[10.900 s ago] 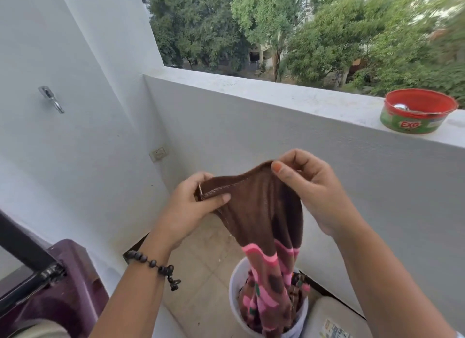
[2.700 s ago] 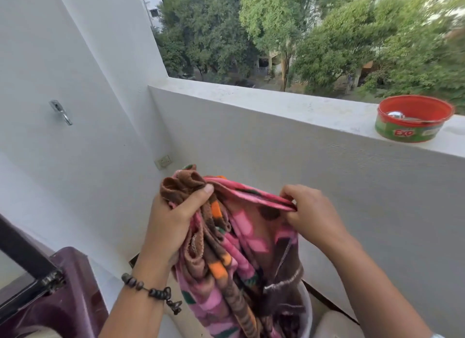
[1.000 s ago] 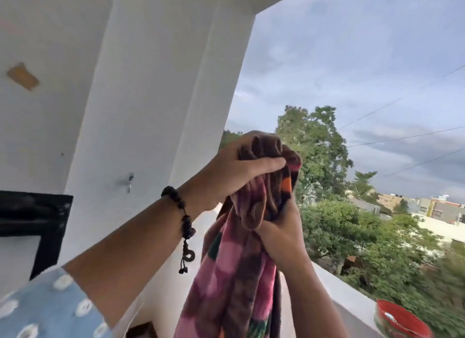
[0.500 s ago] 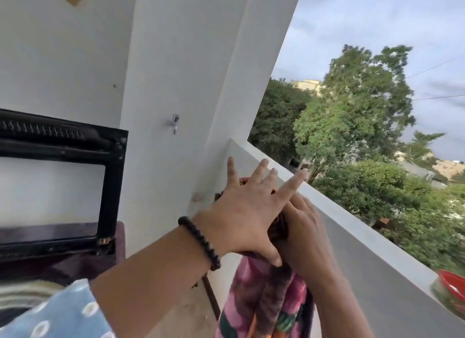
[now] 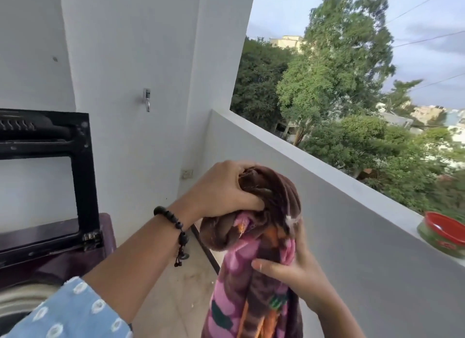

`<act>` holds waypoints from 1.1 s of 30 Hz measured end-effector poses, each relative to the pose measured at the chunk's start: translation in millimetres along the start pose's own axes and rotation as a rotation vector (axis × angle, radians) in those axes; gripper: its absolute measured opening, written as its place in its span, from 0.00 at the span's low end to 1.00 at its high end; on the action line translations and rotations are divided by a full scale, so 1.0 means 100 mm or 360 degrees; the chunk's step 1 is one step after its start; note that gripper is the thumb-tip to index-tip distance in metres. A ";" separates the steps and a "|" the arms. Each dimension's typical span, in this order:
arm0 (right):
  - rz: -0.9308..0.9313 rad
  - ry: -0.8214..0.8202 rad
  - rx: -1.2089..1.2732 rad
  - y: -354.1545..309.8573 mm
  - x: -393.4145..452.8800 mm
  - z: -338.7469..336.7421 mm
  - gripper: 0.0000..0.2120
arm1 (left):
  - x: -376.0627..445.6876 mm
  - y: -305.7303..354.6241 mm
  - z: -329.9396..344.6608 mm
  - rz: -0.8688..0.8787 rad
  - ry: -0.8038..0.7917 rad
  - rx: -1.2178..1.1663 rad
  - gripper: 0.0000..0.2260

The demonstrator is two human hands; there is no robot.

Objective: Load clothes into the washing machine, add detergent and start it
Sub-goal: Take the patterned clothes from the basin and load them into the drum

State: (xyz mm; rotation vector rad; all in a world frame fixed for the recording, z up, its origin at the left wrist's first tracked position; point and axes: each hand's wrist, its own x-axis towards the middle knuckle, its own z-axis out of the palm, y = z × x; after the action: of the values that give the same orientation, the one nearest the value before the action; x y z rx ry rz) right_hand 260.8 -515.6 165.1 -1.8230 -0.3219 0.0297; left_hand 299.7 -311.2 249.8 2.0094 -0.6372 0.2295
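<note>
The bunched blanket [image 5: 261, 249] is clamped by the left hand [image 5: 221, 189] on top and the right hand [image 5: 294, 267] below. Its lower end is cut off, and the washing machine [image 5: 50, 249] is barely seen

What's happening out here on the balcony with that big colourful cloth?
A person is bunching up a brown and pink patterned blanket with both hands. The left hand grips the gathered top while the right hand holds it lower down. The washing machine stands at the left with its lid raised, and the blanket is not in it yet. A red tub sits on the ledge.
</note>
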 end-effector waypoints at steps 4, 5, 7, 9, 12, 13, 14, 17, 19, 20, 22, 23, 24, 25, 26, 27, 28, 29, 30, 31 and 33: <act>0.0288 0.0075 0.0369 0.12 -0.03 0.05 0.32 | 0.03 -0.17 0.06 -0.0077 0.0245 -0.0525 0.20; 0.0271 0.0130 0.0440 0.09 -0.02 0.01 0.29 | 0.03 -0.21 0.08 -0.0110 0.0298 -0.0637 0.20; 0.0182 0.0235 0.0623 -0.01 0.01 -0.08 0.25 | -0.01 -0.29 0.11 -0.0174 0.0400 -0.0839 0.20; 0.0083 0.0333 0.0784 -0.10 0.04 -0.17 0.25 | -0.04 -0.36 0.16 -0.0200 0.0449 -0.1019 0.19; 0.0011 0.0358 0.0908 -0.16 0.09 -0.11 0.27 | -0.09 -0.43 0.40 -0.0248 0.0603 -0.1301 0.30; 0.0024 0.0331 0.0916 -0.17 0.09 -0.03 0.27 | -0.11 -0.45 0.51 -0.0327 0.0679 -0.1422 0.33; 0.0046 0.0292 0.0941 -0.17 0.08 0.05 0.27 | -0.15 -0.44 0.63 -0.0397 0.0772 -0.1520 0.33; 0.0085 0.0137 0.0998 -0.12 0.03 0.24 0.41 | -0.22 -0.42 0.86 -0.0540 0.0983 -0.1903 0.30; 0.0028 0.0041 0.0865 -0.08 -0.03 0.27 0.50 | -0.23 -0.42 0.86 -0.0563 0.0954 -0.2106 0.35; 0.0011 0.0020 0.0734 -0.04 -0.04 0.28 0.54 | -0.23 -0.43 0.82 -0.0541 0.0924 -0.2188 0.37; 0.0030 -0.0027 0.0520 0.02 -0.07 0.31 0.61 | -0.21 -0.43 0.73 -0.0518 0.0868 -0.2279 0.29; 0.0029 -0.0066 0.0489 0.04 -0.08 0.34 0.62 | -0.20 -0.40 0.71 -0.0523 0.0817 -0.2344 0.21; -0.0001 -0.0104 0.0503 0.06 -0.08 0.38 0.63 | -0.17 -0.40 0.70 -0.0520 0.0815 -0.2369 0.18; -0.0038 -0.0127 0.0528 0.06 -0.09 0.42 0.62 | -0.16 -0.40 0.71 -0.0519 0.0837 -0.2383 0.19; -0.0061 -0.0122 0.0559 0.06 -0.08 0.46 0.60 | -0.15 -0.42 0.72 -0.0527 0.0861 -0.2367 0.20; -0.0068 -0.0098 0.0596 0.07 -0.07 0.48 0.59 | -0.15 -0.40 0.76 -0.0557 0.0892 -0.2328 0.21; -0.0061 -0.0060 0.0645 0.08 -0.05 0.50 0.58 | -0.17 -0.39 0.80 -0.0601 0.0937 -0.2253 0.24; -0.0052 -0.0004 0.0693 0.09 -0.03 0.50 0.57 | -0.19 -0.37 0.85 -0.0641 0.0948 -0.2169 0.29; -0.0049 0.0061 0.0742 0.12 -0.01 0.50 0.56 | -0.22 -0.33 0.90 -0.0684 0.0953 -0.2059 0.35; -0.0040 0.0140 0.0807 0.13 0.01 0.49 0.54 | -0.27 -0.32 0.96 -0.0729 0.0957 -0.1935 0.37; 0.0028 0.0332 0.0945 0.13 0.02 0.42 0.47 | -0.37 -0.35 1.05 -0.0789 0.0910 -0.1613 0.37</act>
State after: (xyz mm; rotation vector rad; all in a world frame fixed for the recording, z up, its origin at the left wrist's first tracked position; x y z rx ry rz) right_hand 257.3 -478.1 141.5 -1.2266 -0.1278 -0.0483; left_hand 276.2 -375.0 155.1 0.9823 0.1375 0.1247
